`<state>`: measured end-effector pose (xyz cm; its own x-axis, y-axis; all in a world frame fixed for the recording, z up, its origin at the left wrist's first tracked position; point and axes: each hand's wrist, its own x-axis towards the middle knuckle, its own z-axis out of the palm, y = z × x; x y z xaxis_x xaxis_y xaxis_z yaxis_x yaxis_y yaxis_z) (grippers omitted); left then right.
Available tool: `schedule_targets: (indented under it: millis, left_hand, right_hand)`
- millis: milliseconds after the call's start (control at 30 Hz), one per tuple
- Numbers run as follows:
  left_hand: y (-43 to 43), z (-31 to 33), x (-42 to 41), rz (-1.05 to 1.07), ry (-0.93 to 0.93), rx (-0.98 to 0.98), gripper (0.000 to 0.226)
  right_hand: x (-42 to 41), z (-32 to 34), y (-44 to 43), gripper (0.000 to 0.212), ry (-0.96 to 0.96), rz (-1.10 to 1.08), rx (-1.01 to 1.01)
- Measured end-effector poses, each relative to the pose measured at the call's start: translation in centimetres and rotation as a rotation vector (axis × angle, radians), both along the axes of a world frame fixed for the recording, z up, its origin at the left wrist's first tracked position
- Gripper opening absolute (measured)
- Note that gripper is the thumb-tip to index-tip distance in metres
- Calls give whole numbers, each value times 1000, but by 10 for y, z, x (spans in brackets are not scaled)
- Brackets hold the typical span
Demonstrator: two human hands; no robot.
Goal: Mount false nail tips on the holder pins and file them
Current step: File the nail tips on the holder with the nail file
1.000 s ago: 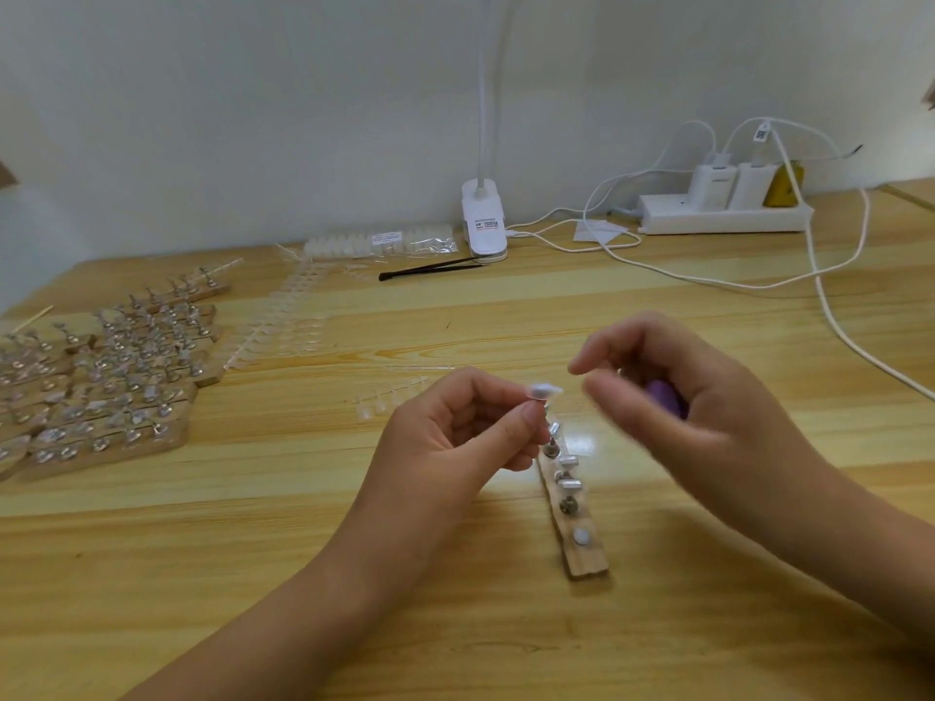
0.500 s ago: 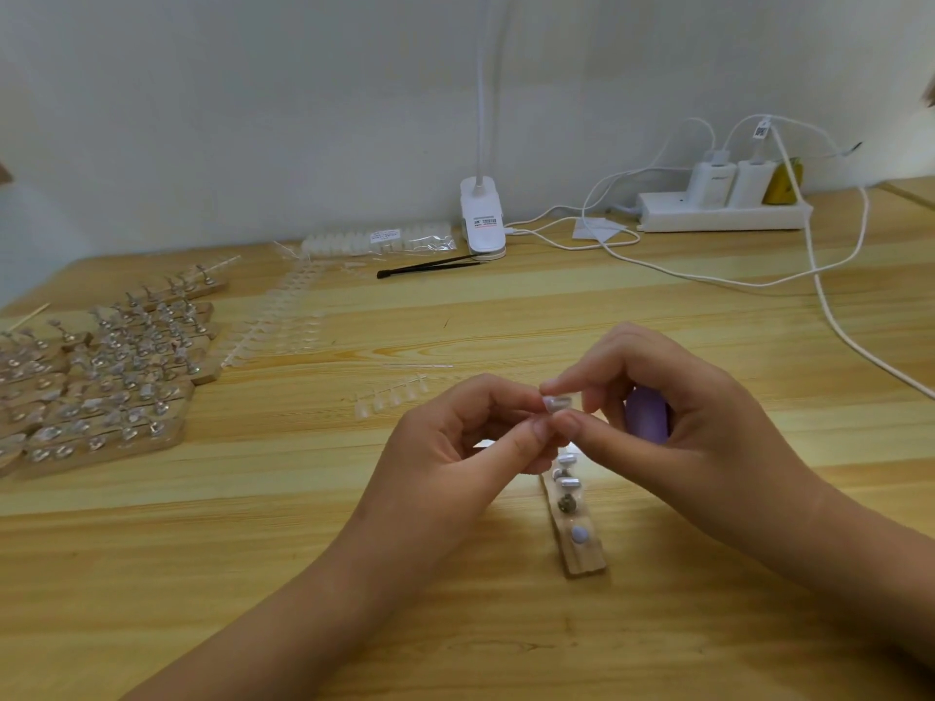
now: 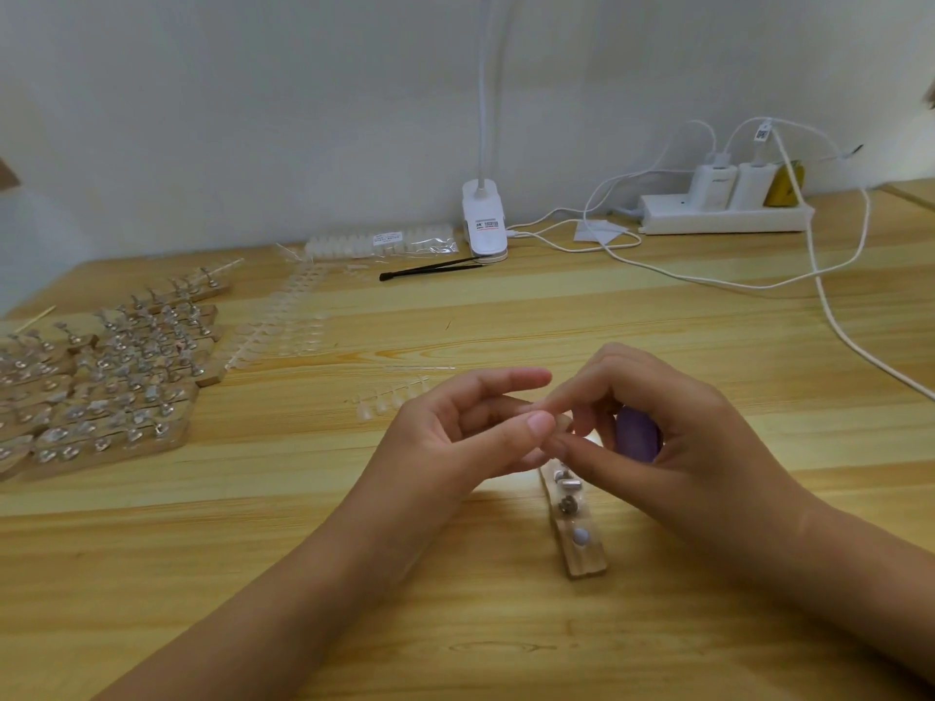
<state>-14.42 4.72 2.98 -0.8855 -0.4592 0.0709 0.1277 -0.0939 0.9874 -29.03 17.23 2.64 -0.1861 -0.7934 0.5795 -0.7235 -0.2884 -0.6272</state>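
Over the holder (image 3: 582,554) on the surface (image 3: 303,548), my left hand (image 3: 455,442) and right hand (image 3: 693,442) each pinch the same nail tip (image 3: 563,422) in their grip, a purple tool (image 3: 636,433) tucked in the right palm. I judge one pin capped, the rest bare; filled holders (image 3: 101,397) lie left.

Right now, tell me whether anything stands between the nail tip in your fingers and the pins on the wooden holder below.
Nothing loose does. The nail tip is pinched where the left hand and right hand meet, over the far end of the wooden holder; only the right thumb crosses over the pins there.
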Motion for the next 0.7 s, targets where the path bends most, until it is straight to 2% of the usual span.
schedule_targets:
  millis: [267,400,533,700]
  left_hand:
    - [1,1,1,-23,-35,-3,30]
    - [2,1,0,-24,-45,-21,32]
    - [3,4,1,-35,-84,-29,35]
    - [3,4,1,-66,-136,-68,25]
  right_hand:
    - [-3,2,1,22,18,19,40]
    - [-4,2,0,9,41,16,34]
    - [-4,3,1,8,67,-18,-8]
    - [-4,6,2,2,115,-46,-16]
